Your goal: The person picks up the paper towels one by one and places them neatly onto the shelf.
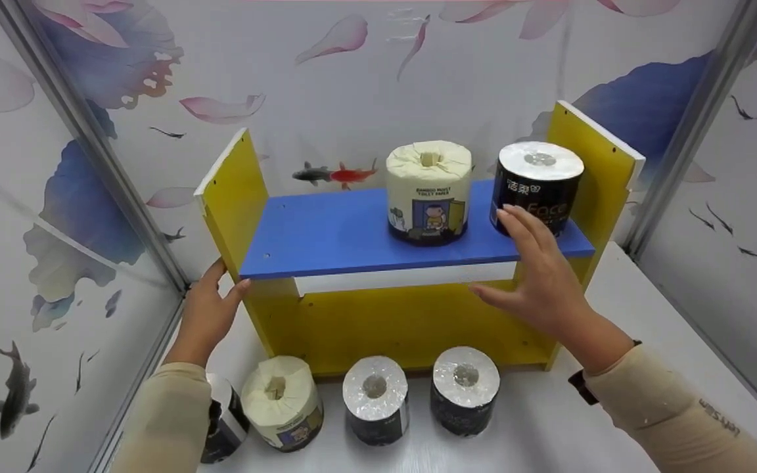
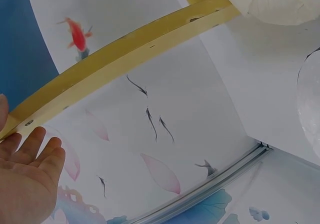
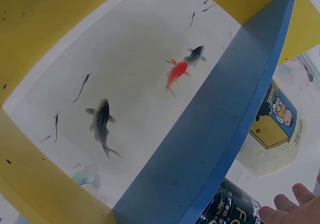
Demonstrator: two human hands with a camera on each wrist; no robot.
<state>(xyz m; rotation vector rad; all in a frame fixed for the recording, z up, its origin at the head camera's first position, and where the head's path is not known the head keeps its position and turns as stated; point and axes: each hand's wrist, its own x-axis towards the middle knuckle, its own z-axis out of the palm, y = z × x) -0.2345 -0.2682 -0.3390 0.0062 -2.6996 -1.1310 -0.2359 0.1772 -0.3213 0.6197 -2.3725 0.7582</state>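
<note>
A small shelf unit with yellow sides and a blue board [image 1: 326, 230] stands on the white table. My left hand [image 1: 207, 318] holds the edge of its left yellow side panel [image 1: 230, 190], with the thumb at the front and the fingers on the outer side. In the left wrist view, the fingers of this hand [image 2: 30, 179] lie along the panel's edge. My right hand [image 1: 546, 286] is spread in front of a black-wrapped toilet roll [image 1: 539, 187], fingertips close to its label. Left of that roll, a cream-wrapped toilet roll [image 1: 428, 194] stands upright on the blue board.
In front of the shelf stand a cream roll [image 1: 283, 404] and two black rolls with white tops [image 1: 376, 401] [image 1: 465, 391]. Another black roll [image 1: 224, 420] is partly behind my left sleeve. Printed wall panels [image 1: 326, 92] with metal frame posts [image 1: 89, 144] enclose the table.
</note>
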